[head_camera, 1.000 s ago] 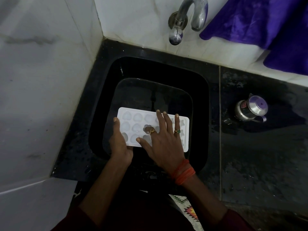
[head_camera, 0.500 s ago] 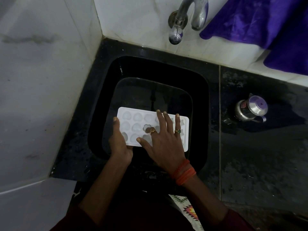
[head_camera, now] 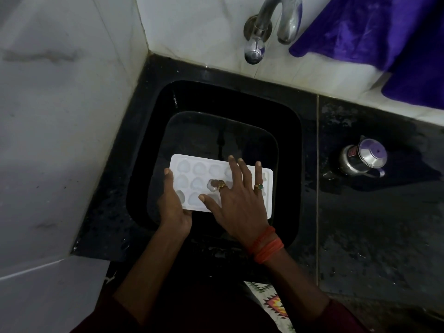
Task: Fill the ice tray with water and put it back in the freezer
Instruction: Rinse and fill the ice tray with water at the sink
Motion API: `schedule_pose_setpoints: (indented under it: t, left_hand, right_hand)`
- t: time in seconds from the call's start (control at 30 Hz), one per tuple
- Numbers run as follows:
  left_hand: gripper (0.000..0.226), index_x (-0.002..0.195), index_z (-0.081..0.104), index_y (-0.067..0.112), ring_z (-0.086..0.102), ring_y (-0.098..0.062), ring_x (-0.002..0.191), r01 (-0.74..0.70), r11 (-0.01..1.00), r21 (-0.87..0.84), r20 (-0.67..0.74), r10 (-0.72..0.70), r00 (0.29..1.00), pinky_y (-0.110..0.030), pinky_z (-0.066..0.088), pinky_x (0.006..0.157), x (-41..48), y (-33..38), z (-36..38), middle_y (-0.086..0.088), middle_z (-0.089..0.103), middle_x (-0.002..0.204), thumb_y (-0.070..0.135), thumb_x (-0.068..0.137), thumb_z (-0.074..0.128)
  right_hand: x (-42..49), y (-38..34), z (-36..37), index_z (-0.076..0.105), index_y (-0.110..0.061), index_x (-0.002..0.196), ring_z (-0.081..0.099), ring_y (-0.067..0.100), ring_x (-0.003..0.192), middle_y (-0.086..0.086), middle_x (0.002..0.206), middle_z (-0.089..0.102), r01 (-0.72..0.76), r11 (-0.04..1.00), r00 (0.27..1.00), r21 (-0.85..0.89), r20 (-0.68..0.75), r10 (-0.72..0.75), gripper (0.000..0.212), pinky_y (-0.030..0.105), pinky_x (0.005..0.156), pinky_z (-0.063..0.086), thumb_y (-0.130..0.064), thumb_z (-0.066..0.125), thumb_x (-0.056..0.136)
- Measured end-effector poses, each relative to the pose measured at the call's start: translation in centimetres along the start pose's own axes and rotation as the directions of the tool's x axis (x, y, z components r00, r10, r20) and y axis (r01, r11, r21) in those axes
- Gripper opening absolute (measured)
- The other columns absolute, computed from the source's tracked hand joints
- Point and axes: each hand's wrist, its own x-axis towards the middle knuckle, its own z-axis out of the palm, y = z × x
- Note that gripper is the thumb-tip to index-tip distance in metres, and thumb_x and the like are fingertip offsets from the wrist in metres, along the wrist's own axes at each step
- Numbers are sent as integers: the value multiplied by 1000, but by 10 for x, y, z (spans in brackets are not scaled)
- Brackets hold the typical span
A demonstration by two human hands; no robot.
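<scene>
A white ice tray [head_camera: 192, 175] with heart-shaped cells lies over the black sink [head_camera: 290, 145], inside the basin. My left hand [head_camera: 174, 203] grips the tray's left end, thumb along its edge. My right hand [head_camera: 240, 200] lies flat on the tray's right half with fingers spread, two rings showing, and hides the cells beneath it. The metal tap [head_camera: 271, 25] sticks out of the wall above the sink; no water stream is visible.
White marble walls close in the left and back. The wet black counter [head_camera: 374, 236] runs to the right, with a small steel pot [head_camera: 362, 157] on it. A purple cloth [head_camera: 384, 39] hangs at the upper right.
Hardly anything has moved; both hands stay on the tray in the same place, with only a slight shift of the view.
</scene>
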Motion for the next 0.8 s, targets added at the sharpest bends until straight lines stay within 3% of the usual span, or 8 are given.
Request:
schedule_pose_setpoints:
  t: [0.07,0.2,0.3,0.5,0.6,0.8]
  left_hand:
    - [50,101,80,23,78,-33,98,3,1000,-5,2,-3,1000,-56,61,87,1,1,1,-8,80,107,68,87,66]
    - [45,86,85,29,78,-32,96,1,1000,2,16,-1,1000,-58,59,92,3,-1,-1,-4,81,101,70,84,67]
    - [47,88,84,26,77,-35,99,4,1000,-2,10,-4,1000,-58,58,92,1,-1,0,-7,81,105,70,80,70]
    - [40,80,84,35,80,-23,87,-30,1000,11,6,30,1000,-44,63,75,5,-1,2,2,82,95,69,88,64]
    - [41,84,84,33,79,-28,92,-20,1000,10,5,20,1000,-49,62,81,6,-2,2,-1,82,99,69,87,65]
    - [47,86,84,28,79,-32,94,1,1000,7,-8,-1,1000,-56,60,89,4,-2,1,-3,82,101,73,77,71]
  right_hand:
    - [0,-1,0,68,-31,119,15,29,152,15,162,24,0,1000,999,-6,34,1,64,49,121,-16,-73,27,94]
    - [1,-3,0,67,-31,118,16,29,152,15,162,24,7,1000,1000,15,29,-7,64,50,122,-14,-72,25,94]
    - [2,-3,-1,68,-30,116,16,29,152,14,162,25,15,1000,1000,7,14,-15,66,50,122,-13,-72,23,94]
    - [2,-2,0,66,-30,120,13,29,152,14,163,22,6,1000,999,-2,50,-6,67,52,122,-13,-73,21,93]
    - [1,-3,0,68,-30,117,17,29,151,14,161,27,12,1000,1000,-7,1,-12,68,52,122,-10,-73,21,94]
    - [0,-2,1,65,-30,123,14,29,152,13,162,24,15,1000,998,-16,54,-14,69,51,122,-13,-73,19,94]
